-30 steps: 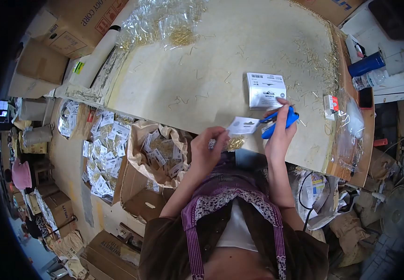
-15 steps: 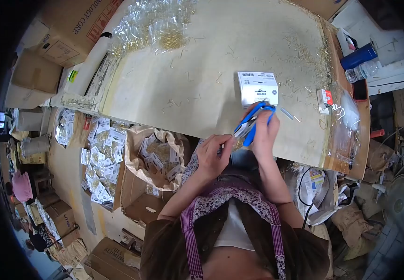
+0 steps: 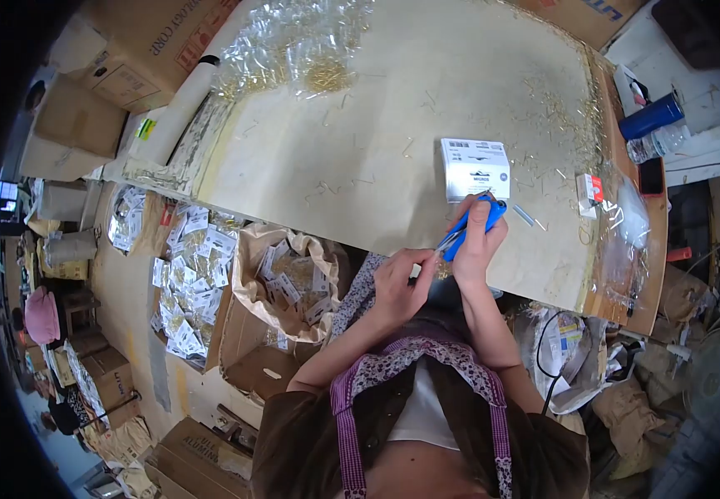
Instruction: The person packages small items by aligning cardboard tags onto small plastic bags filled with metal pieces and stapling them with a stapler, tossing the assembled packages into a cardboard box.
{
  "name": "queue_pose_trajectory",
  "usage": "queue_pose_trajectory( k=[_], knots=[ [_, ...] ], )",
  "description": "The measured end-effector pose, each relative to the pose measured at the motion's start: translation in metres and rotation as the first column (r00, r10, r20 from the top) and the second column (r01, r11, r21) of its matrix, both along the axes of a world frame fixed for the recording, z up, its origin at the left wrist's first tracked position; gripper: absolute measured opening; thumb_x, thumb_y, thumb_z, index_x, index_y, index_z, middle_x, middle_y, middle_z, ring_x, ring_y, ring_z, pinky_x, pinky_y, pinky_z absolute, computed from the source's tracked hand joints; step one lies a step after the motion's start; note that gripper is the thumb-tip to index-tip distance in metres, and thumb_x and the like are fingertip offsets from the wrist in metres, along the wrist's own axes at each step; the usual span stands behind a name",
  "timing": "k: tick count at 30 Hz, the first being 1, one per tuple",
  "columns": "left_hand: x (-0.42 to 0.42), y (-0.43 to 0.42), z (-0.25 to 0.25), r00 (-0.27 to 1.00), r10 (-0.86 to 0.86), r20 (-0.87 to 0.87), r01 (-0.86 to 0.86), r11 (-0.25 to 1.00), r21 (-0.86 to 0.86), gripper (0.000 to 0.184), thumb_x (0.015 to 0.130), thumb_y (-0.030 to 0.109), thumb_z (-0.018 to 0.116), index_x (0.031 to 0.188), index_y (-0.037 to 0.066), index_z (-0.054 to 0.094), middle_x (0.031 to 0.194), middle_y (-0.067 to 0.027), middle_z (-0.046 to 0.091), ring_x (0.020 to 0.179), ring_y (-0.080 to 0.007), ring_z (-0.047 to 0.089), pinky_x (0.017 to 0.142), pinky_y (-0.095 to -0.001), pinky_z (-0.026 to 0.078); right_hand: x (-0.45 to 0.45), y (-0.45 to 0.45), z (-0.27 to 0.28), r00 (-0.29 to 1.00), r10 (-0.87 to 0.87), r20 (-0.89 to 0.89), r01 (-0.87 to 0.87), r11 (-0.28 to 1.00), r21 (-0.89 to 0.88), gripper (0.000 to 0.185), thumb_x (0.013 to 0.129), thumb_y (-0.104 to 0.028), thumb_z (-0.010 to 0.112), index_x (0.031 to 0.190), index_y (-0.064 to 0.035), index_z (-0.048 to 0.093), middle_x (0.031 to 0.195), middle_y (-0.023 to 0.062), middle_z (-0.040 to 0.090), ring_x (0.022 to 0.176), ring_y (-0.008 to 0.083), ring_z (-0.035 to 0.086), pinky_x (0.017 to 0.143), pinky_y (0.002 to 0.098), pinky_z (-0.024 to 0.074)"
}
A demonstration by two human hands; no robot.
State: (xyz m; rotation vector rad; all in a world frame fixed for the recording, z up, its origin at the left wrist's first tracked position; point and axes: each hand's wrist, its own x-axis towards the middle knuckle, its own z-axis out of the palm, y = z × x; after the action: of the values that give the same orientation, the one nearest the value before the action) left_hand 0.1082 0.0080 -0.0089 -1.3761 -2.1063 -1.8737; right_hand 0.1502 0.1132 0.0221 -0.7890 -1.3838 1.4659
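Note:
A blue hand stapler [image 3: 470, 231] is in my right hand [image 3: 478, 241], its fingers wrapped round the handles and its metal nose pointing down and left. My left hand [image 3: 406, 283] pinches at that nose, just beyond the table's front edge. Whatever lies between those fingers is mostly hidden, though a gold glint shows below the stapler. Right behind my right hand, a stack of white printed cards [image 3: 475, 170] rests on the table. Beside it lie a grey staple strip [image 3: 523, 214] and a bent gold pin.
Clear bags of gold pins [image 3: 293, 50] are heaped at the back left of the table [image 3: 310, 158]. A small red-and-white box [image 3: 589, 195] sits right. Below left, a paper-lined carton [image 3: 248, 320] holds carded packs, beside more packs [image 3: 189, 287]. Loose pins are scattered about.
The table and my hands appear shifted slightly right and down in view. My right hand has closed further round the stapler, whose handles were more spread before. My left hand still pinches at its nose.

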Motion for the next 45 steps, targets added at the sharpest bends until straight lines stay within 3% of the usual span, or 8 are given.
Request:
queue_pose_trajectory(
  k=[7,10,16,22,29,34,36,45],
  knots=[
    [-0.079,-0.051,0.062,0.843,-0.016,0.537,0.306,0.837,-0.454,0.01,0.081,0.003,0.059,0.089,-0.003,0.059,0.073,-0.0055,0.063,0.069,-0.0102,0.061,0.062,-0.0239,0.047,-0.004,0.002,0.015,0.96,0.097,-0.261,-0.075,0.993,0.093,0.03,0.088,-0.033,0.052,0.084,-0.0034,0.047,0.074,0.0043,0.05,0.062,0.0099,0.049,0.058,0.0234,0.0421],
    [-0.124,-0.076,0.06,0.99,0.056,0.13,0.04,0.769,-0.638,0.027,0.08,0.019,0.063,0.1,0.002,0.061,0.087,-0.0141,0.064,0.081,-0.0241,0.063,0.07,-0.0316,0.048,0.017,0.027,0.011,0.998,-0.024,0.049,0.02,0.996,0.082,0.013,0.08,-0.006,0.061,0.083,-0.0037,0.049,0.078,0.003,0.05,0.07,0.0101,0.051,0.065,0.0233,0.0417],
    [-0.22,0.047,-0.008,0.913,0.38,-0.147,-0.396,0.913,-0.095,0.045,0.078,0.023,0.068,0.113,0.0,0.053,0.104,-0.012,0.059,0.097,-0.0237,0.056,0.086,-0.0334,0.042,0.032,0.082,0.009,0.829,-0.112,0.548,-0.198,0.857,0.475,0.027,0.068,-0.006,0.071,0.091,0.0023,0.059,0.099,0.0086,0.059,0.088,0.0208,0.058,0.079,0.0278,0.0443],
    [-0.26,0.121,-0.023,0.634,0.714,-0.297,-0.771,0.613,-0.17,0.05,0.07,0.034,0.073,0.104,0.002,0.056,0.09,-0.0121,0.06,0.087,-0.026,0.058,0.082,-0.0314,0.039,0.037,0.12,0.013,0.653,0.083,0.752,-0.5,0.794,0.346,0.064,0.055,-0.017,0.077,0.116,-0.0083,0.056,0.125,0.0055,0.051,0.111,0.0254,0.051,0.092,0.0325,0.0382],
    [-0.272,0.107,-0.032,0.895,0.333,0.297,-0.288,0.939,-0.188,0.025,0.078,0.024,0.067,0.089,0.004,0.057,0.068,-0.0018,0.058,0.071,-0.0145,0.058,0.065,-0.0292,0.045,0.039,0.113,0.006,0.686,-0.032,0.727,-0.436,0.782,0.446,0.056,0.057,-0.02,0.077,0.108,-0.0084,0.058,0.116,0.0049,0.057,0.1,0.0246,0.053,0.086,0.0336,0.0361],
    [-0.208,0.065,-0.007,0.604,-0.22,0.766,-0.06,0.946,0.319,0.011,0.087,0.011,0.055,0.092,0.002,0.055,0.077,-0.0029,0.058,0.079,-0.0152,0.06,0.072,-0.0288,0.052,0.039,0.099,-0.011,0.701,-0.32,0.637,-0.271,0.708,0.653,0.035,0.065,-0.018,0.075,0.091,-0.0032,0.057,0.086,0.009,0.06,0.075,0.0266,0.054,0.071,0.0333,0.0422],
    [-0.182,0.047,-0.004,0.316,-0.33,0.889,0.014,0.939,0.344,0.027,0.082,0.003,0.056,0.108,0.0,0.048,0.105,-0.0116,0.056,0.094,-0.0193,0.058,0.08,-0.032,0.052,0.036,0.091,-0.013,0.829,-0.158,0.537,-0.093,0.907,0.411,0.027,0.072,-0.017,0.072,0.088,-0.0025,0.055,0.077,0.0058,0.057,0.068,0.0173,0.051,0.065,0.0275,0.0416],
    [-0.091,0.014,-0.001,0.405,-0.225,0.886,0.182,0.97,0.163,0.024,0.076,-0.004,0.062,0.099,-0.002,0.057,0.093,-0.0126,0.064,0.083,-0.0167,0.062,0.078,-0.0288,0.05,0.024,0.056,0.022,0.908,0.27,0.319,-0.228,0.96,-0.165,0.025,0.077,-0.015,0.068,0.094,-0.0014,0.055,0.074,-0.0013,0.052,0.062,0.0057,0.047,0.055,0.0203,0.0386]
  ],
)
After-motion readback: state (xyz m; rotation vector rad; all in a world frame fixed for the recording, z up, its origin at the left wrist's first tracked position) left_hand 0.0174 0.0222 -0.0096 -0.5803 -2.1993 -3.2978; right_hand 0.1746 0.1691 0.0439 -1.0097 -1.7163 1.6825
